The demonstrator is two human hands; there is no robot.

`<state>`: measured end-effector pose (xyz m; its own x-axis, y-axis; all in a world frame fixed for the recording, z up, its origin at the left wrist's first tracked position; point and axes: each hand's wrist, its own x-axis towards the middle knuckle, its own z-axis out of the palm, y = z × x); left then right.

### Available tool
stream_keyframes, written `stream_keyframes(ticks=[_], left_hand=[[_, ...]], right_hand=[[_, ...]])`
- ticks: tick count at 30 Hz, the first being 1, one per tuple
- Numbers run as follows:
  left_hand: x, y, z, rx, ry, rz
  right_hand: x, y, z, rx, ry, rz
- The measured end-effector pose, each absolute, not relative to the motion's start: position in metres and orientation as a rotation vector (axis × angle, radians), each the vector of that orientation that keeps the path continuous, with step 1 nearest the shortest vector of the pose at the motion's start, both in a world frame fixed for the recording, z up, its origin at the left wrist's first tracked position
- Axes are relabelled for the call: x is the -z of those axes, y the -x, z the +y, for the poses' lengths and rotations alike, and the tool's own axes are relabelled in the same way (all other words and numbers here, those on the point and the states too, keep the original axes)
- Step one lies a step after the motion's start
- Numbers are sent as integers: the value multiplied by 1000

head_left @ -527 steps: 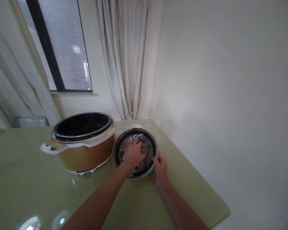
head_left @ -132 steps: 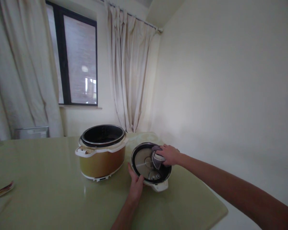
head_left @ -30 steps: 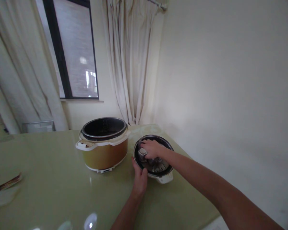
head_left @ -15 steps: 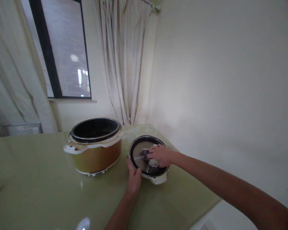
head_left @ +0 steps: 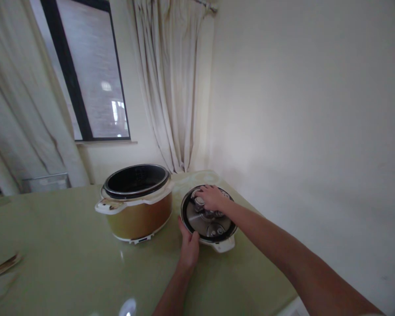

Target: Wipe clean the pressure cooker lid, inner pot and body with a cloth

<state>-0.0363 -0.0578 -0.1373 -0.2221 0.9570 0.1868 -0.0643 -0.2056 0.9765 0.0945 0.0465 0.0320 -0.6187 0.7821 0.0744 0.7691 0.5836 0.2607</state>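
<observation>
A round pot lid (head_left: 199, 223), likely the pressure cooker's, rests with its metal inner face up, a dark ring around it and a white handle at the near side. My left hand (head_left: 189, 249) grips the lid's near left rim, thumb on top. Over the far part of the lid, my right hand (head_left: 212, 197) presses a crumpled whitish cloth (head_left: 199, 200) against the inner face; its fingers partly hide the cloth. To the left stands a gold electric cooker (head_left: 140, 219) with white handles and a dark inner pot (head_left: 136, 179), uncovered.
All of this is on a glossy green table (head_left: 85, 263), whose right edge runs beside a pale wall (head_left: 299, 109). A blurred brown-and-white item (head_left: 3, 267) lies at the far left. Curtains (head_left: 171, 79) and a window (head_left: 92, 70) are behind.
My right hand and the cloth have moved from the lid's middle and near part to its far left part, uncovering round fittings near the front. My left hand keeps hold of the rim.
</observation>
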Motion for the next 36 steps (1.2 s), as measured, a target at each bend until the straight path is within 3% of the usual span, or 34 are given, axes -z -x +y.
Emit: stream_keyframes(ticks=[10,16,21,25,29,32,36], left_hand=[[128,40,-57,-1554,-1049,1213],[116,33,-65,-1603,-1090,1157],[112,30,-69,-1607,-1079,1161],[122,34,-64,-1556,-1117,1158],[131,34,-61,-1556,-1149,1192],[129,32,-62,-1566,-1144,1187],[120,30,-66,-1561,-1116,1181]], right_hand=[[-58,-169,23,-623,-1282,2561],[-67,-198,21,-347,-1569,2466],[-58,-159,34,-494,-1552,2536],[-45,-93,47,-430,-1560,2704],[-32,-51,47,-398,-1265,2871],[-33,-61,51,-556,-1080,2901],[-53,-108,62,-645,-1244,2731]])
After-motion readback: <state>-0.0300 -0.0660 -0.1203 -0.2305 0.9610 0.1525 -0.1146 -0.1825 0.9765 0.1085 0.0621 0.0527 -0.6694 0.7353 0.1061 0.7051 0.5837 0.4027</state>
